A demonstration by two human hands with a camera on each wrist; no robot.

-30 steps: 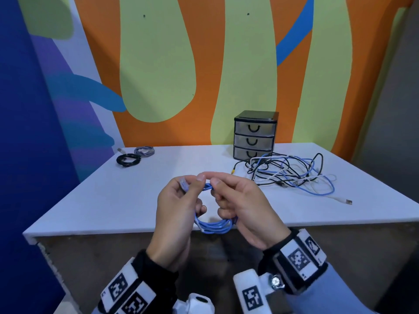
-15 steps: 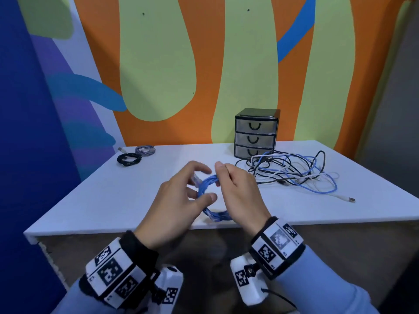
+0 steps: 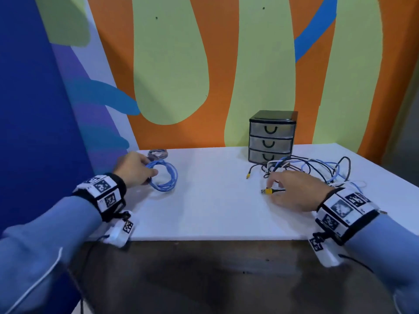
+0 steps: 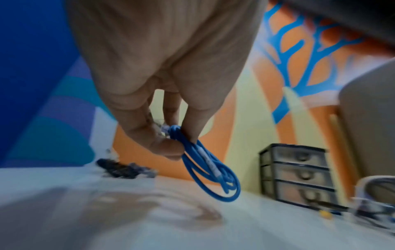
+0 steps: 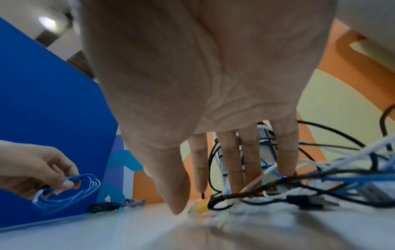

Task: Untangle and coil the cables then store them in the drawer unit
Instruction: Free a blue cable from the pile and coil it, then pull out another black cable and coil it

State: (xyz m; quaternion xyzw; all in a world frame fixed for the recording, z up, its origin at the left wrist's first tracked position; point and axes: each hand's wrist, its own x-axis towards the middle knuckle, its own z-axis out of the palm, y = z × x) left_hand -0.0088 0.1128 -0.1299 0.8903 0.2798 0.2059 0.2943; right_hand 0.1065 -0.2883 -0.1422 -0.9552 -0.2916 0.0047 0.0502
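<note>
My left hand (image 3: 150,174) pinches a coiled blue cable (image 3: 163,189) between thumb and fingers, just above the table's back left; the left wrist view shows the blue coil (image 4: 213,172) hanging from the left hand (image 4: 181,142). My right hand (image 3: 269,186) lies flat with straight fingers at the near edge of the cable tangle (image 3: 317,171). Its thumb and index fingertip hover either side of a yellow plug (image 3: 268,191) without closing, as the right wrist view of the right hand (image 5: 190,197) and plug (image 5: 202,206) shows. The three-drawer unit (image 3: 271,137) stands shut behind the tangle.
A grey coil (image 3: 157,153) lies at the back left, just beyond my left hand; a black coil (image 5: 102,206) sits beside it, hidden by the hand in the head view. A second yellow plug (image 3: 248,176) lies left of the tangle. Bare white table (image 3: 208,211) lies between my hands.
My hands have parted. The left one carried the blue coil away to the back left; the right one let go of it and reached right to the yellow plug by the tangle.
</note>
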